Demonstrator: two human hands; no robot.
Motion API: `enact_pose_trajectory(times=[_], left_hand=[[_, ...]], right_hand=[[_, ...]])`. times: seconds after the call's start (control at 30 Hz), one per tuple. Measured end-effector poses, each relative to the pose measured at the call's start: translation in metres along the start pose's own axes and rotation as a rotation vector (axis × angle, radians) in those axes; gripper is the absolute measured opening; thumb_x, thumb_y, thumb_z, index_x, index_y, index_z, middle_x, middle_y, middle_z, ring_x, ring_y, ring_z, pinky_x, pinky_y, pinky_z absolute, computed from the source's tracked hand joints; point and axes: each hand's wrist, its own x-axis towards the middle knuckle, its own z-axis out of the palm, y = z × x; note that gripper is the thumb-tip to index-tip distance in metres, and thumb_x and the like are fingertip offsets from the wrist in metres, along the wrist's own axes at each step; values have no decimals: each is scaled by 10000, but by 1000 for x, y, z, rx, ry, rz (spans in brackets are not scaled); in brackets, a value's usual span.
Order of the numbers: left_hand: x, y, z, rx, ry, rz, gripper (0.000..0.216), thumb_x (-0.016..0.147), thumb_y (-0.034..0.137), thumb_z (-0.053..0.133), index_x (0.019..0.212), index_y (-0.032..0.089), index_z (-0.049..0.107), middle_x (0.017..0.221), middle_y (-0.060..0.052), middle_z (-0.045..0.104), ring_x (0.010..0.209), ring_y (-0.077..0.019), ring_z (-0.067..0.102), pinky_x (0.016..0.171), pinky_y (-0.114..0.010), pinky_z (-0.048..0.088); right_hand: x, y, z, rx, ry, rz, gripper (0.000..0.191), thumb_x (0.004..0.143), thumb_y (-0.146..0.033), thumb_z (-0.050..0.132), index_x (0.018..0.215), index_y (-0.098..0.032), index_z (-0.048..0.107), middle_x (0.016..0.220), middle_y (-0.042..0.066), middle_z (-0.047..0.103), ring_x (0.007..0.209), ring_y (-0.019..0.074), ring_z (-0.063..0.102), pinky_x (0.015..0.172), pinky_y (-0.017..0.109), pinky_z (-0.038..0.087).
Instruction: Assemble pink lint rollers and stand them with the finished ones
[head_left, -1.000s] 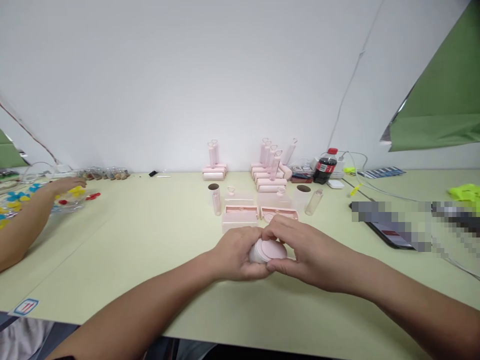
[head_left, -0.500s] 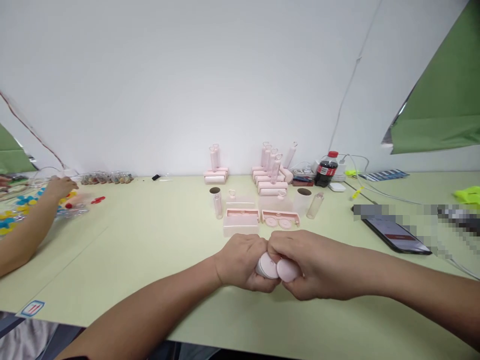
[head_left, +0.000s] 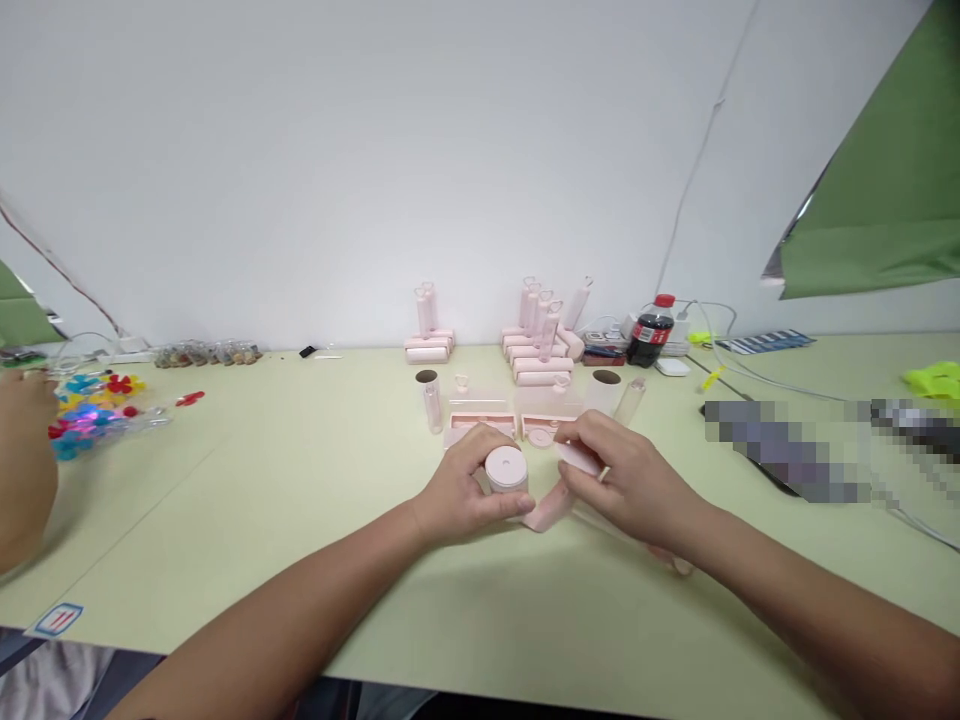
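Note:
My left hand [head_left: 476,485] is closed around a roll with a pale pink round end cap [head_left: 506,466], its flat face turned towards me. Just to the right, my right hand [head_left: 619,465] pinches a flat pale pink piece [head_left: 579,459] between thumb and fingers, apart from the roll. Below the hands lies a curved pink piece [head_left: 551,508] with a clear part running under my right wrist, partly hidden. Beyond my hands are open pink cases [head_left: 480,421] and a pink disc [head_left: 539,438].
Cardboard-cored rolls [head_left: 602,395] and clear tubes [head_left: 433,408] stand behind the cases. Pink rollers [head_left: 544,365] are grouped by the wall. A cola bottle [head_left: 651,332] and a partly blurred phone [head_left: 780,470] are right. Another person's arm [head_left: 26,470] is left, near colourful flowers [head_left: 90,415].
My hands, pressed together before, have separated; the right now holds the flat piece apart from the roll. The pink piece below has come into view. The other person's arm moved left.

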Motion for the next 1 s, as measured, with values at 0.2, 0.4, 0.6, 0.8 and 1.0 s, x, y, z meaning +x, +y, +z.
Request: enact_pose_trajectory(times=[0.2,0.4,0.6,0.8,1.0], left_hand=[[1,-3,-8,-83,33,-130,393,759,424,705,1044,197,557,947,-38,575,812,-169,531,711,-289,435],[0,-6,-7,-297,93,-312,380,754,325,681,1043,214,459,861,22,498,672,-102,516,587,-235,448],[5,-9,-8,-525,108,-414,447,708,339,741,972,213,403,789,38,548,617,-107,588,490,-215,493],[9,-10,-10,-620,162,-442,516,664,376,799,921,204,386,787,19,618,574,-129,642,446,-224,520],[9,-9,-10,-641,181,-474,539,638,374,826,892,205,382,748,29,622,554,-141,656,440,-226,527]], right_hand=[[3,34,3,85,-109,234,237,878,-307,493,952,-194,688,893,60,679,715,181,585,634,295,436],[-2,43,5,129,-296,286,254,871,-310,480,812,-194,698,759,26,678,674,186,582,601,283,406],[-4,41,5,0,-298,282,253,874,-336,510,924,-200,717,893,71,718,776,228,629,676,334,458],[-11,29,8,276,-87,137,450,852,-280,553,1297,-221,577,1091,79,698,901,216,649,783,358,526],[-14,27,20,607,-59,235,356,855,-347,605,1178,-214,674,1170,92,692,1002,264,661,848,400,553]])
